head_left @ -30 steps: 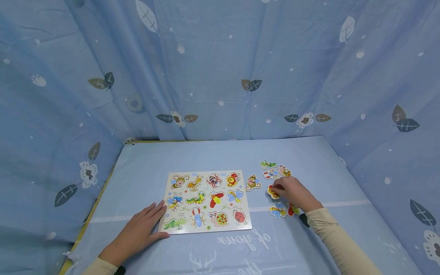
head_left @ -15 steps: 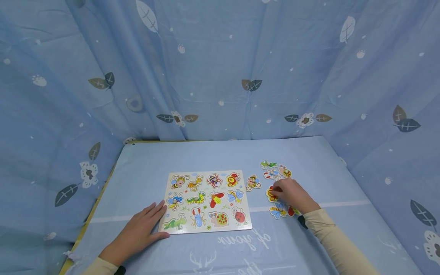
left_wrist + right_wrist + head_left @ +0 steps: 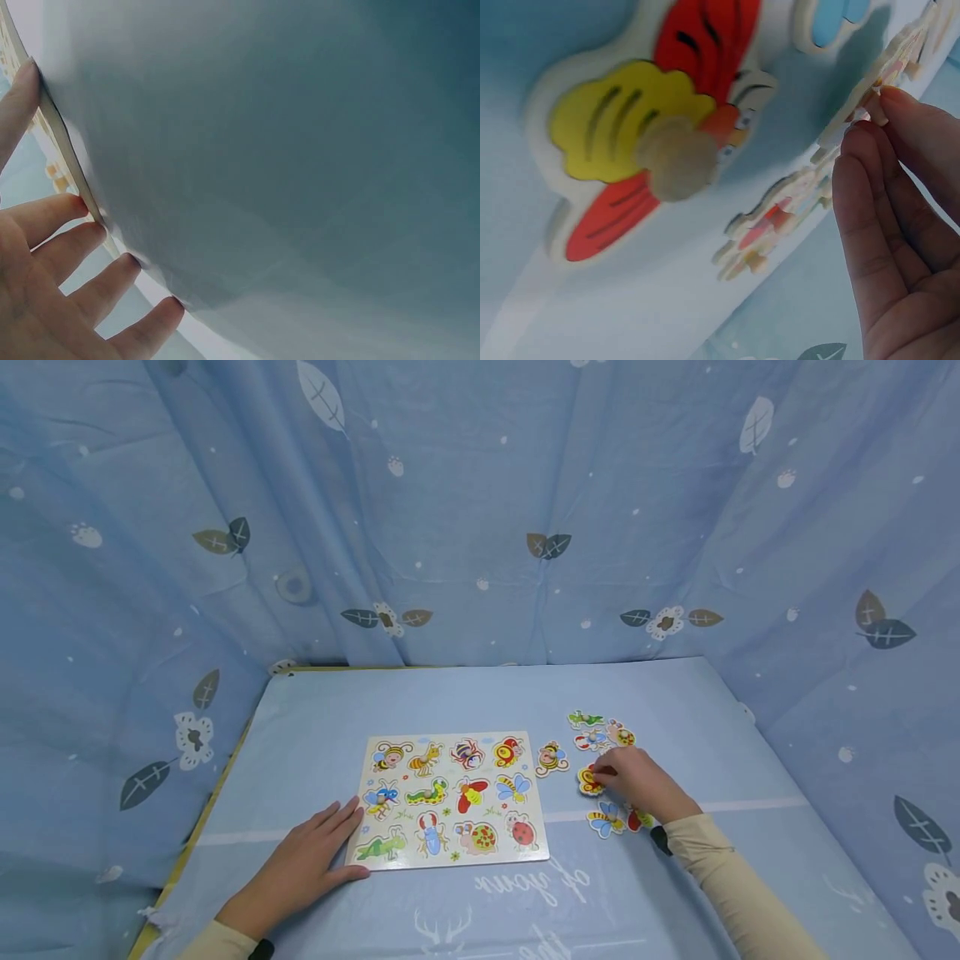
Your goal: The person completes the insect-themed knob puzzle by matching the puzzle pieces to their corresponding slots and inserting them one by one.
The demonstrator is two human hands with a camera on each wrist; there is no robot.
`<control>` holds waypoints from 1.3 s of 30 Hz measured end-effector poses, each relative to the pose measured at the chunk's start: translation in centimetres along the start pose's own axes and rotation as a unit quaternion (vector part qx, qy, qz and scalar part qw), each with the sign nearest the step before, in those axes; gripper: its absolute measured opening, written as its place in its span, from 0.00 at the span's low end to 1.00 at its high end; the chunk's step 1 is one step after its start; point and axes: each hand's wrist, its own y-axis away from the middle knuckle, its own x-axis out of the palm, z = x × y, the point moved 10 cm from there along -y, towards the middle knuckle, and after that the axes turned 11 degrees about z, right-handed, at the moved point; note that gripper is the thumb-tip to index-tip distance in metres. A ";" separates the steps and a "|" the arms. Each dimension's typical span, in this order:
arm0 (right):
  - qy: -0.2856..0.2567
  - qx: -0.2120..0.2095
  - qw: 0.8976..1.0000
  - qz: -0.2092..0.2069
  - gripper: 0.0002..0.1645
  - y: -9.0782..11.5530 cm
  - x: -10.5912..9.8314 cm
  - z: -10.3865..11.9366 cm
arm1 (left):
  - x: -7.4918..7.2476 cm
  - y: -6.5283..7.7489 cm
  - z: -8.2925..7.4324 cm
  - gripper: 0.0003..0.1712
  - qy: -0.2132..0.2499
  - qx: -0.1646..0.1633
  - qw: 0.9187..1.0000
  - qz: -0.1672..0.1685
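Observation:
A white wooden peg puzzle board [image 3: 444, 860] printed with colourful insects lies mid-table. My left hand [image 3: 303, 860] rests at the board's left edge with its fingers spread; in the left wrist view its fingertips touch that edge. To the right of the board, my right hand [image 3: 641, 783] pinches the peg of a yellow-and-red puzzle piece [image 3: 588, 782]. The right wrist view shows this piece [image 3: 892, 71] tilted, with thumb and fingertips at its peg. A bee piece [image 3: 552, 758] lies between the board and that hand.
Loose pieces lie around the right hand: a grasshopper [image 3: 585, 719], a red-and-blue beetle [image 3: 591, 740], a snail [image 3: 621, 733], a blue-winged insect [image 3: 606, 819] and a red-and-yellow insect [image 3: 639, 818], partly hidden by the hand. A blue patterned curtain [image 3: 480, 510] surrounds the table.
The yellow-and-red piece has turned in my right hand's pinch and shifted slightly left. My left hand and the board have stayed in place.

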 end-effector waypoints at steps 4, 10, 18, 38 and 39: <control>-0.005 -0.005 1.000 -0.010 0.08 -0.1 -0.5 0.2 | 0.0 -0.1 0.1 0.54 0.005 -0.003 1.000 0.004; 0.007 -0.020 0.999 -0.026 0.08 -0.3 -1.2 0.7 | -0.1 0.0 -0.1 0.54 0.004 -0.001 1.000 0.005; 0.017 -0.033 0.999 -0.038 0.06 -0.8 -1.7 1.7 | -0.2 0.1 -0.2 0.56 0.006 0.000 1.000 0.006; 0.016 -0.062 0.996 -0.057 0.06 -2.0 -2.2 4.0 | -0.1 0.1 -0.2 0.55 0.008 0.004 1.000 0.006; 0.020 -0.062 0.996 -0.057 0.06 -2.0 -2.2 4.1 | -0.1 0.0 -0.1 0.55 0.007 0.005 1.000 0.006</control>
